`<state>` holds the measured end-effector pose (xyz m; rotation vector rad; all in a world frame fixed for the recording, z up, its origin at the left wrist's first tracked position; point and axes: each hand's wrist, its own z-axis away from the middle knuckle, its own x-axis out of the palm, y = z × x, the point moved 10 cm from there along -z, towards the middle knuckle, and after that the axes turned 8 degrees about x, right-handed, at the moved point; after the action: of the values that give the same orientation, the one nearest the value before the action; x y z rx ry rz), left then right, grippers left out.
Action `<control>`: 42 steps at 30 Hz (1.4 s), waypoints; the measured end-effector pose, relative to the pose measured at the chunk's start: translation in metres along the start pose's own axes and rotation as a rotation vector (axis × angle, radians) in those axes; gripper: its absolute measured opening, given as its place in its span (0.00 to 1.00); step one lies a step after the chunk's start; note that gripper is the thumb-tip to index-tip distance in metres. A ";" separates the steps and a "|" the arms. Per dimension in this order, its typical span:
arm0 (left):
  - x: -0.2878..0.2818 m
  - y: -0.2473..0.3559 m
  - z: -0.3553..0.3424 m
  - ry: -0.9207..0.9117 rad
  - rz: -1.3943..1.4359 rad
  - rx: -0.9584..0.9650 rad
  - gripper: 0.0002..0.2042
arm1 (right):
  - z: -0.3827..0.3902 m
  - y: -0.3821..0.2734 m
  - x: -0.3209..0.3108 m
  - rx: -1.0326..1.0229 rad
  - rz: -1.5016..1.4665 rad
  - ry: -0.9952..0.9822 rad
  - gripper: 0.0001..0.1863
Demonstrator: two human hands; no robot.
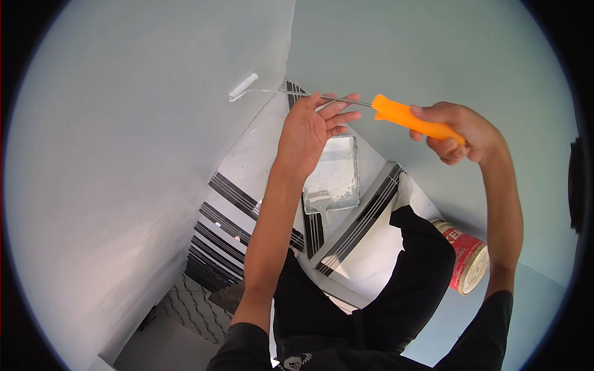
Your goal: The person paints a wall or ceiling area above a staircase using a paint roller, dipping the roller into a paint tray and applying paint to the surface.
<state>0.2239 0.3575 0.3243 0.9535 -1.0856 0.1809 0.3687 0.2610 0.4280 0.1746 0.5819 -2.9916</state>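
Note:
My right hand (461, 130) is closed around the orange handle of a small paint roller (405, 117). From the handle a thin metal rod runs left to the white roller sleeve (244, 87), which is at the pale wall (142, 111) on the left. Whether the sleeve touches that wall is hard to tell. My left hand (304, 133) is raised beside the rod, its palm partly showing and its fingers stretched apart. The rod crosses by its fingertips, and contact there cannot be made out.
Below my left hand, a paint tray (357, 179) with white paint sits on a stair step, a paintbrush (320, 201) lying at its near end. A red and white bucket (464, 256) lies tilted beside my right leg. Steps with dark stripes (232, 191) descend at left; a greenish wall (433, 49) stands right.

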 end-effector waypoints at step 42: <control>0.283 0.077 0.065 -0.395 -0.162 0.104 0.17 | 0.256 0.042 -0.083 -0.542 -0.083 0.068 0.27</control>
<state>0.2776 0.2695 0.6067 1.1975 -1.3615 -0.0901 0.4309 0.1315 0.6587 0.2126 1.4007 -2.7784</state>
